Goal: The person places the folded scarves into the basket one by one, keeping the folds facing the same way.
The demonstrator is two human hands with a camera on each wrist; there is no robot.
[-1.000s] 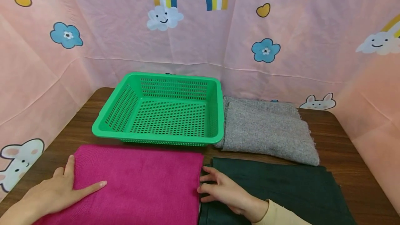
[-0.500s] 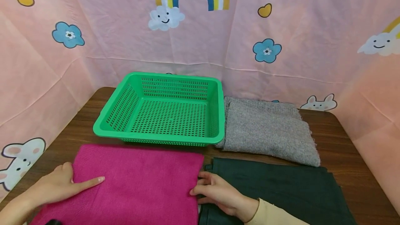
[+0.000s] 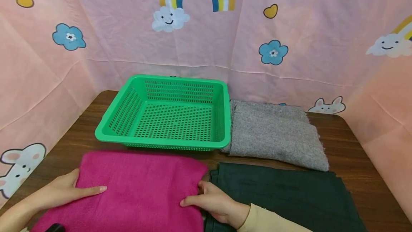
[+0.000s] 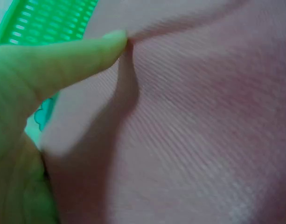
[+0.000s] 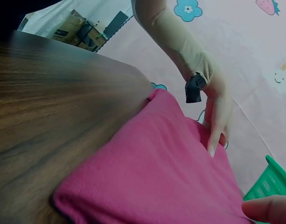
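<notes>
A folded magenta cloth (image 3: pixel 138 189) lies at the front of the table, its surface finely ribbed in the left wrist view. My left hand (image 3: pixel 62 192) grips its left edge, thumb on top and the other fingers tucked out of sight beneath. In the left wrist view the thumb (image 4: pixel 82 56) dents the fabric. At the opposite edge, my right hand (image 3: pixel 216 203) pinches the cloth between a thumb above and fingers curled under. The cloth's right side bulges and its far right corner is rounded up.
Behind the cloth stands a green perforated basket (image 3: pixel 164 140) with nothing in it. A folded grey knitted cloth (image 3: pixel 273 131) lies right of the basket, and a folded dark green cloth (image 3: pixel 283 192) lies in front of that. Patterned pink fabric (image 3: pixel 199 46) hangs around the wooden table (image 3: pixel 341 135).
My right hand has moved left and taken hold of the magenta cloth's right edge, pushing it inward. My left fingers have slid from on top of the cloth to under its left edge.
</notes>
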